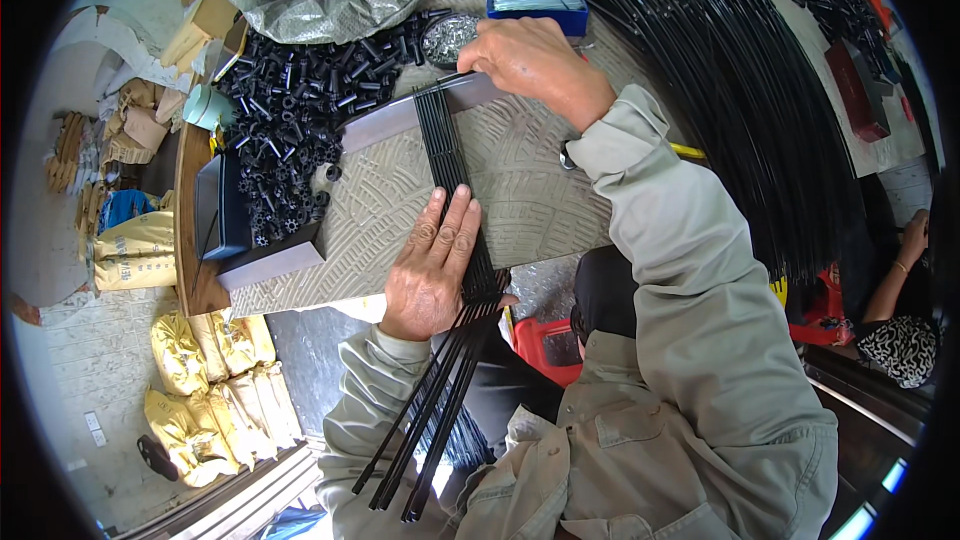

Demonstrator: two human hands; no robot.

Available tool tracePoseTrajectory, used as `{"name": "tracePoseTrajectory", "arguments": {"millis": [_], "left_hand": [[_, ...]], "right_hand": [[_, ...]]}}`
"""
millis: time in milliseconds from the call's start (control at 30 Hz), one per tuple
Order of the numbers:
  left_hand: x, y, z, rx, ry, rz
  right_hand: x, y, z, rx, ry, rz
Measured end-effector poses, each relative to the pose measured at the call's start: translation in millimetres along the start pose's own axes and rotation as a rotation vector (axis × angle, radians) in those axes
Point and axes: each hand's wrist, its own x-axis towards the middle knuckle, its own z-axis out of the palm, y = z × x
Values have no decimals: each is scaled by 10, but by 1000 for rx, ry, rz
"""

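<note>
A row of thin black rods (440, 140) lies side by side across the ribbed tan work surface (545, 170), with its far ends against a grey metal bar (385, 123). My left hand (425, 275) lies over the rods near the table's front edge. Its thumb tip shows on their other side, so the hand grips them. Below it the rods fan out over my lap. My right hand (535, 60) is bent down at the bar's right end, beside a dish of small silvery pieces (452, 38). Its fingers are curled together, and what they pinch, if anything, is hidden.
Black tubular parts (285, 130) heap at the left, below an open woven sack (340, 18). A blue box (538, 5) holds pale thin sticks. Long black rods (720, 90) spread along the right. An angled metal piece (270, 262) sits front left. Another person's arm (897, 275) shows far right.
</note>
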Motion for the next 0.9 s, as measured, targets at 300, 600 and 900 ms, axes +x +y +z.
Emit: {"name": "tracePoseTrajectory", "arguments": {"millis": [300,600,900], "left_hand": [[-1,-2,2,0,-3,-2],[-5,1,-5,9,-27,-25],[1,-6,7,0,-43,-29]], "right_hand": [[17,-22,-8,-12,-29,27],[11,-38,-18,-17,-4,19],[47,22,66,33,8,-36]]}}
